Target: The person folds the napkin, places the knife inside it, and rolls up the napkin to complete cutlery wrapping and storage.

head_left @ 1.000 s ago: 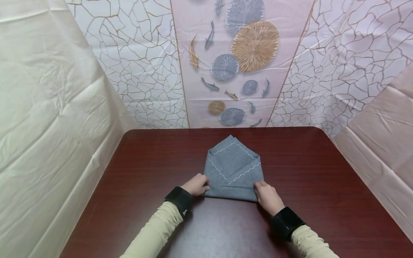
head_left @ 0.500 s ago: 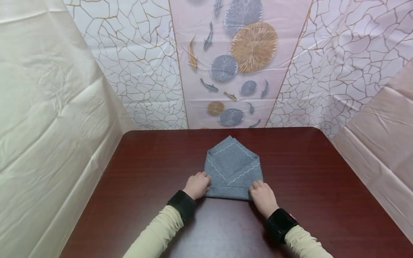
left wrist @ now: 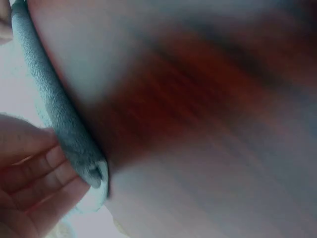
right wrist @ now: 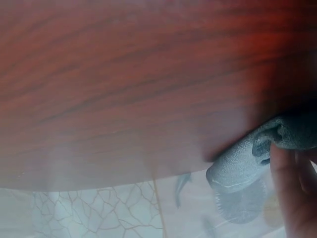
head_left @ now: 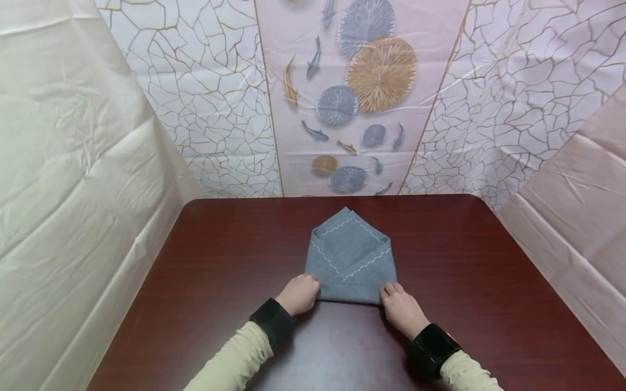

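A grey cloth with white wavy stitching lies on the table, folded to a point at its far end and with a rolled near edge. My left hand grips the left end of that edge. At the right end, my right hand pinches the same edge between thumb and fingers. The left wrist view shows the roll as a thick tube, with the left hand's thumb and fingers against it. In the right wrist view, layers of the cloth curl inward beside the right fingers.
The dark red wooden table has rounded far corners. Behind it hangs a patterned backdrop with fish and round leaf shapes. Pale cloth drapes flank the table at the left and right. Black bands circle both wrists.
Both hands have shifted slightly along the near edge and closed more over it. The left hand has come a little nearer the person. The cloth has hardly moved.
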The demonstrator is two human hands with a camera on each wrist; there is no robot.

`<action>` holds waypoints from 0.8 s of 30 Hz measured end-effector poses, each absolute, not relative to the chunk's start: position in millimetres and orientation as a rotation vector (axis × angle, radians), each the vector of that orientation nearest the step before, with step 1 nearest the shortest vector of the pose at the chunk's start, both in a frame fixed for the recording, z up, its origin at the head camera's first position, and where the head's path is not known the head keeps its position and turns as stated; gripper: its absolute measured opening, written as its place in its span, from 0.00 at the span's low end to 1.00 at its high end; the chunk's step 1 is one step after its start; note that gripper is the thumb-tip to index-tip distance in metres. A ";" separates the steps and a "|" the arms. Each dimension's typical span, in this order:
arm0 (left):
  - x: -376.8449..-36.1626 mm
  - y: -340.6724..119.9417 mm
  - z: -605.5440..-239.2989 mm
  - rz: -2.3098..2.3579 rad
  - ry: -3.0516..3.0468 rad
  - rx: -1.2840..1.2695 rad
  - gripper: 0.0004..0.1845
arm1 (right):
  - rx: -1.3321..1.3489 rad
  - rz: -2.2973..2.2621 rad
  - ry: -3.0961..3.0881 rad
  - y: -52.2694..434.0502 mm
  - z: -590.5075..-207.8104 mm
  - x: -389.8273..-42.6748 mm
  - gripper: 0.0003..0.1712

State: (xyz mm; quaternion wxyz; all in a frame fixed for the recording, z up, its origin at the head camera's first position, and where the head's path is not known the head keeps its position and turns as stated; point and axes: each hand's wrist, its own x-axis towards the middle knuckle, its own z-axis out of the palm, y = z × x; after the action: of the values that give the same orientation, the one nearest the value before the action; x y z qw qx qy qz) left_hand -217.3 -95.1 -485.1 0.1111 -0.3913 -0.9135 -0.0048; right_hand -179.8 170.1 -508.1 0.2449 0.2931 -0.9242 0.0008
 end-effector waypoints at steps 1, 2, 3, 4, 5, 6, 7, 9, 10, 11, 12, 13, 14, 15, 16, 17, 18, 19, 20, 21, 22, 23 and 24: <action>-216.4 -96.3 -484.6 -0.031 -2.683 -1.161 0.04 | 0.808 0.003 -2.536 170.7 -507.5 -178.3 0.13; -215.6 -97.3 -484.2 -0.042 -2.682 -1.171 0.04 | 0.813 0.010 -2.551 171.2 -506.9 -176.9 0.14; -215.1 -98.1 -483.8 -0.053 -2.682 -1.178 0.04 | 0.820 0.017 -2.565 171.4 -506.1 -175.6 0.16; -214.6 -98.7 -483.5 -0.062 -2.686 -1.180 0.04 | 0.827 0.019 -2.578 171.4 -505.2 -174.5 0.18; -214.3 -99.1 -483.3 -0.065 -2.692 -1.180 0.03 | 0.832 0.012 -2.591 171.4 -504.7 -173.5 0.20; -214.1 -99.2 -483.4 -0.065 -2.700 -1.183 0.02 | 0.839 0.002 -2.601 171.3 -504.2 -172.6 0.21; -214.0 -99.2 -483.4 -0.062 -2.707 -1.185 0.02 | 0.846 -0.011 -2.609 171.4 -503.9 -172.0 0.23; -214.1 -98.6 -484.1 -0.050 -2.716 -1.196 0.02 | 0.862 -0.040 -2.614 171.6 -503.3 -170.9 0.24; -214.4 -98.3 -484.5 -0.044 -2.717 -1.201 0.03 | 0.867 -0.057 -2.613 171.7 -503.4 -170.9 0.23; -214.9 -97.9 -484.9 -0.036 -2.715 -1.207 0.03 | 0.872 -0.074 -2.609 171.9 -503.6 -171.1 0.23; -215.4 -97.4 -485.1 -0.031 -2.712 -1.212 0.04 | 0.876 -0.088 -2.602 172.2 -503.9 -171.3 0.22; -215.8 -96.8 -484.8 -0.028 -2.705 -1.215 0.05 | 0.882 -0.101 -2.598 172.6 -504.3 -171.8 0.20; -216.4 -96.2 -484.7 -0.023 -2.700 -1.215 0.06 | 0.887 -0.110 -2.591 172.9 -504.6 -172.4 0.19; -217.1 -95.4 -484.4 -0.016 -2.693 -1.213 0.06 | 0.891 -0.119 -2.583 173.2 -505.0 -173.1 0.18; -217.7 -95.0 -483.9 -0.008 -2.686 -1.211 0.06 | 0.897 -0.126 -2.575 173.4 -505.3 -174.0 0.17; -218.5 -94.3 -483.2 -0.002 -2.682 -1.209 0.06 | 0.902 -0.128 -2.567 173.6 -505.5 -174.9 0.16; -219.1 -93.7 -482.6 0.003 -2.679 -1.208 0.07 | 0.904 -0.126 -2.561 173.9 -505.9 -175.9 0.16; -219.9 -93.1 -482.0 0.009 -2.677 -1.208 0.07 | 0.907 -0.125 -2.553 174.2 -506.0 -176.6 0.16; -220.7 -92.6 -482.0 0.017 -2.676 -1.207 0.07 | 0.908 -0.122 -2.546 174.4 -506.0 -177.2 0.16; -221.1 -92.3 -481.9 0.019 -2.676 -1.205 0.07 | 0.907 -0.121 -2.539 174.5 -506.0 -177.6 0.16; -221.5 -92.0 -482.0 0.018 -2.676 -1.205 0.07 | 0.907 -0.117 -2.534 174.7 -506.1 -178.0 0.16; -221.9 -91.7 -482.5 0.017 -2.675 -1.206 0.07 | 0.905 -0.116 -2.530 174.9 -506.2 -178.2 0.16; -222.2 -91.6 -483.0 0.017 -2.674 -1.206 0.07 | 0.905 -0.115 -2.527 174.9 -505.9 -178.3 0.15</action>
State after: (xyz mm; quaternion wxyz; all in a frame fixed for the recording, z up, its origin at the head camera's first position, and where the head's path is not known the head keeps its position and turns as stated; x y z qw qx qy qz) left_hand -222.2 -91.6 -483.0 0.1038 -0.4090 -0.9066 0.0059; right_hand -178.3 174.9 -505.9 0.2253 0.3282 -0.9164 -0.0417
